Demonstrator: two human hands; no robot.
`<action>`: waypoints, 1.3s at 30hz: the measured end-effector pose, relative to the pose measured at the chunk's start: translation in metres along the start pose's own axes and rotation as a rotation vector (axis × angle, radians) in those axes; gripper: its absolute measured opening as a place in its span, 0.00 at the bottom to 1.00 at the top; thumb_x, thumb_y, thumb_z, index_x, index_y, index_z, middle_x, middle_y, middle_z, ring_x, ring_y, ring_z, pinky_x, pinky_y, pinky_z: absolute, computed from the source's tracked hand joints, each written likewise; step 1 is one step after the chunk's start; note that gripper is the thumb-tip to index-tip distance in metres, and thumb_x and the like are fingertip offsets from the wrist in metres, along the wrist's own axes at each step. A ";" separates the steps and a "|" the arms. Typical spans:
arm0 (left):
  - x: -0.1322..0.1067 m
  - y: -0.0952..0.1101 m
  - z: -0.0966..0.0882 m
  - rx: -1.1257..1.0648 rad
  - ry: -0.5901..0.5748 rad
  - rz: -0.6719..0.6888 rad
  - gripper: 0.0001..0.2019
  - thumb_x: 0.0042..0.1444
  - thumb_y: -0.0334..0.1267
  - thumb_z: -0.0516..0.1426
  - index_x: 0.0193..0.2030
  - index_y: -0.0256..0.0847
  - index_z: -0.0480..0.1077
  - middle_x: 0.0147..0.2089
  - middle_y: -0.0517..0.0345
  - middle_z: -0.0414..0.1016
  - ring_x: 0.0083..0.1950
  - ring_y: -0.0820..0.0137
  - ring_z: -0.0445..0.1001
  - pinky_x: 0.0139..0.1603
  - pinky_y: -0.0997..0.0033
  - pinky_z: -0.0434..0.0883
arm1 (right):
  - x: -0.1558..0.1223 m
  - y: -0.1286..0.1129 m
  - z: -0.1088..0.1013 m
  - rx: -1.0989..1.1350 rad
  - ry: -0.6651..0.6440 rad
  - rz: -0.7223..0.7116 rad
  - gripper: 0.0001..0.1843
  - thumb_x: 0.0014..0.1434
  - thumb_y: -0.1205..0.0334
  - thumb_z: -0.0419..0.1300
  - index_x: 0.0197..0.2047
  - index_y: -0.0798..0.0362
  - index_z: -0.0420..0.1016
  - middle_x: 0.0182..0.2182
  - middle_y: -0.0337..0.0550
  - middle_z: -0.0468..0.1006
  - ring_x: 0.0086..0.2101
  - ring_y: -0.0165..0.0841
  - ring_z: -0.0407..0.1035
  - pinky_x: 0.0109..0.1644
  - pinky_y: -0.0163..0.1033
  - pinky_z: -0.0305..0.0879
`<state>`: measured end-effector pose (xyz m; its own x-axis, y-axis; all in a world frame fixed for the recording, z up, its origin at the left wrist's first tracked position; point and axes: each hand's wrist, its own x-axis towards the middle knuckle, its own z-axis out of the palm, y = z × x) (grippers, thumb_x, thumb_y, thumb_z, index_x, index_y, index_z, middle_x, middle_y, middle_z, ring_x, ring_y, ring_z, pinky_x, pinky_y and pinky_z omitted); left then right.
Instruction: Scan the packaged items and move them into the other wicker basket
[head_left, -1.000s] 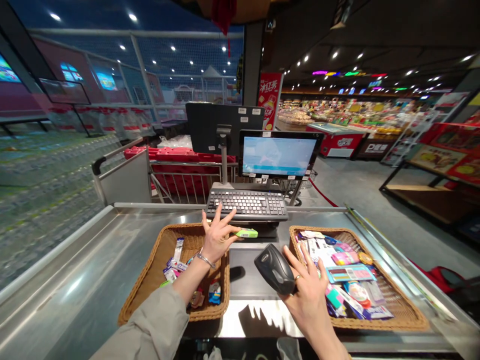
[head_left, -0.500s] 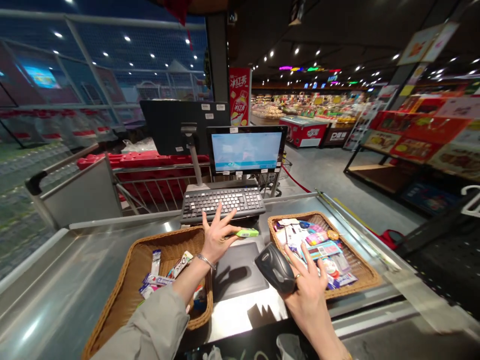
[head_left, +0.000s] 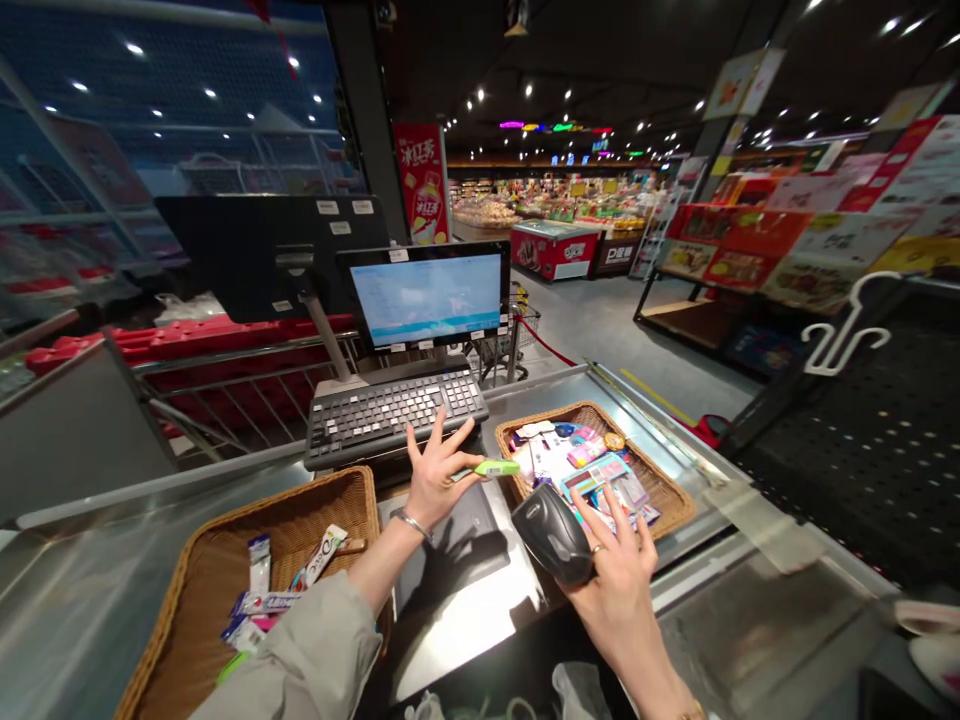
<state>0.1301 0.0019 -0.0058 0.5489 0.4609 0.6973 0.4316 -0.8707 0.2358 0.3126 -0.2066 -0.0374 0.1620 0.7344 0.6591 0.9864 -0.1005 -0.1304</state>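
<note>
My left hand (head_left: 439, 475) is raised with its fingers spread, and a small green packet (head_left: 495, 468) is pinched at its thumb side. My right hand (head_left: 615, 590) grips a black handheld barcode scanner (head_left: 551, 533) just above the near rim of a wicker basket (head_left: 660, 490). That basket is heaped with flat, colourful packaged goods. Under my left forearm sits a second wicker basket (head_left: 300, 505) holding several small wrapped items, partly hidden by my grey sleeve (head_left: 307, 650).
A black keyboard (head_left: 394, 415) and a monitor (head_left: 424, 295) stand behind the hands on a steel checkout counter (head_left: 750, 610), with a dark scanning plate (head_left: 450, 555) between the baskets. A black perforated panel (head_left: 847, 440) rises at the right. Store aisles lie beyond.
The whole counter and both baskets have swung left and tilted in view. My hands stay at nearly the same place in the picture, still holding the packet and scanner.
</note>
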 end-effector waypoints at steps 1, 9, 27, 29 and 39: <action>0.001 0.002 0.003 -0.006 -0.004 0.006 0.05 0.55 0.45 0.62 0.35 0.49 0.78 0.62 0.53 0.70 0.73 0.51 0.48 0.66 0.26 0.29 | -0.002 0.002 -0.001 -0.010 0.002 0.006 0.18 0.56 0.60 0.58 0.51 0.48 0.73 0.58 0.46 0.71 0.66 0.48 0.48 0.66 0.62 0.39; 0.010 0.014 0.028 -0.031 -0.022 0.037 0.04 0.55 0.43 0.63 0.35 0.49 0.78 0.62 0.54 0.70 0.72 0.51 0.49 0.66 0.27 0.29 | -0.012 0.021 -0.006 -0.036 0.005 0.043 0.14 0.56 0.60 0.58 0.46 0.48 0.74 0.59 0.45 0.71 0.67 0.48 0.47 0.66 0.63 0.39; 0.023 0.035 0.093 -0.101 -0.010 0.000 0.03 0.56 0.40 0.61 0.34 0.47 0.76 0.61 0.53 0.71 0.72 0.50 0.51 0.66 0.26 0.30 | -0.009 0.049 -0.012 -0.052 -0.002 0.149 0.13 0.58 0.60 0.55 0.46 0.48 0.75 0.57 0.46 0.73 0.65 0.50 0.51 0.63 0.65 0.45; 0.024 0.035 0.102 -0.095 -0.017 0.016 0.03 0.56 0.40 0.61 0.34 0.46 0.75 0.61 0.53 0.71 0.72 0.51 0.51 0.66 0.27 0.30 | -0.009 0.054 -0.013 -0.051 0.005 0.145 0.13 0.57 0.61 0.55 0.46 0.48 0.75 0.57 0.46 0.73 0.65 0.50 0.52 0.63 0.64 0.45; 0.040 0.042 0.140 -0.071 0.027 -0.003 0.04 0.58 0.40 0.59 0.36 0.46 0.75 0.60 0.53 0.73 0.71 0.50 0.53 0.66 0.27 0.31 | -0.007 0.068 -0.013 -0.037 0.002 0.149 0.12 0.58 0.59 0.57 0.46 0.49 0.73 0.56 0.46 0.73 0.65 0.50 0.52 0.64 0.64 0.44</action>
<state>0.2701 0.0081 -0.0625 0.5281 0.4596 0.7141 0.3811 -0.8797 0.2843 0.3788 -0.2276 -0.0413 0.3065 0.7080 0.6362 0.9519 -0.2331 -0.1991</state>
